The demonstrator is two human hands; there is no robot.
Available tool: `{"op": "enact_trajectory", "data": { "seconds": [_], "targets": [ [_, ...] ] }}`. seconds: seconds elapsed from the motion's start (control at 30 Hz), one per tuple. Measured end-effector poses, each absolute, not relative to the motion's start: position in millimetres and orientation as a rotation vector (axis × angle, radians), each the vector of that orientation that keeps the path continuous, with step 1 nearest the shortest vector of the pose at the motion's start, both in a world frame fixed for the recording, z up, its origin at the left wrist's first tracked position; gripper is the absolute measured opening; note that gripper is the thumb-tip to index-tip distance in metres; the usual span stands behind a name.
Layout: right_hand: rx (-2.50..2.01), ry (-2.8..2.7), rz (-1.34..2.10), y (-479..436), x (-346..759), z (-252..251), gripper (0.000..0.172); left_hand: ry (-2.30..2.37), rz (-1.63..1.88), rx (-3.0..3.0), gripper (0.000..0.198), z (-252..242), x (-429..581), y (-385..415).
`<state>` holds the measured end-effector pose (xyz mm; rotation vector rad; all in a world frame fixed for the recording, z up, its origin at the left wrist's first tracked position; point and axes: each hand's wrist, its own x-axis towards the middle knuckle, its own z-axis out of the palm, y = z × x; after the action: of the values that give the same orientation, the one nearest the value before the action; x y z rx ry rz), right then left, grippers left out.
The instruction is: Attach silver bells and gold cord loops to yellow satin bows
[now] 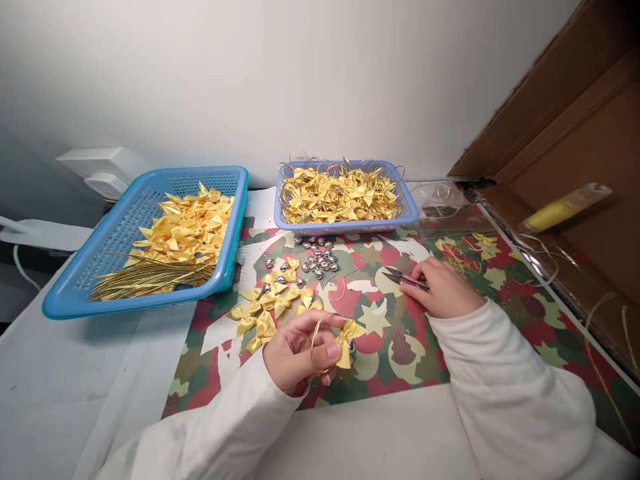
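Note:
Near the front of the patterned sheet, my left hand [305, 350] is closed, its thumb and fingers pinching a yellow satin bow [349, 333]. A small silver bell [352, 346] shows at the bow's edge, and a loop of gold wire [314, 341] curves round by the fingers. Farther right, my right hand [447, 290] has its fingers closed on dark, pointed thread snips [397, 275], low over the sheet with the tips facing left. Several loose yellow bows [260, 327] lie just beyond my left hand. Behind them is a cluster of silver bells [319, 259].
A blue basket [233, 247] at left holds yellow bows and a bundle of gold wires [155, 277]. Another basket [345, 228] at the back is full of bows with wire loops. Thread scraps [457, 257] lie right, near a cardboard wall [575, 147] with a yellow tube [565, 208].

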<state>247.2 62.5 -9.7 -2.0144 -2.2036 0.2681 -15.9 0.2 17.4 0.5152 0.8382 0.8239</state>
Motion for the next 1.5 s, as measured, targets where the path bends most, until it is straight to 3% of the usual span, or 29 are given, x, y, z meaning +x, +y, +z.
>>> {"op": "enact_trajectory", "data": {
  "seconds": [0.1, 0.33, 0.53, 0.73, 1.27, 1.4, 1.5],
  "targets": [
    [-1.883, -2.104, 0.369, 59.6, 237.5, -1.1, 0.020, 0.862, 0.861, 0.539, 0.032, 16.3, -14.6, -1.8],
    [-1.188, -2.135, 1.067, 23.7, 198.2, 44.4, 0.012, 0.958, 0.983, 0.637, 0.036, 19.5, -8.1, -4.8],
    [-1.224, -2.169, 0.716, 11.0, 186.1, 42.2, 0.012, 1.002, 1.011, 0.713, 0.039, 16.9, -5.5, -6.4],
    [-1.223, -2.208, 0.572, 11.4, 184.0, 40.8, 0.010, 1.009, 1.005, 0.757, 0.042, 11.7, -6.5, -7.6],
    [-1.223, -2.231, 0.444, 10.9, 181.7, 39.5, 0.013, 1.062, 0.981, 0.823, 0.029, 16.5, -4.5, -6.3],
    [-1.292, -2.164, 0.504, 12.9, 185.8, 42.7, 0.013, 1.058, 1.041, 0.830, 0.038, 17.3, -4.9, -6.5],
    [-1.322, -2.116, 0.558, 14.0, 188.4, 43.5, 0.013, 1.085, 1.123, 0.951, 0.025, 16.5, -5.2, -7.6]
  ]
}}
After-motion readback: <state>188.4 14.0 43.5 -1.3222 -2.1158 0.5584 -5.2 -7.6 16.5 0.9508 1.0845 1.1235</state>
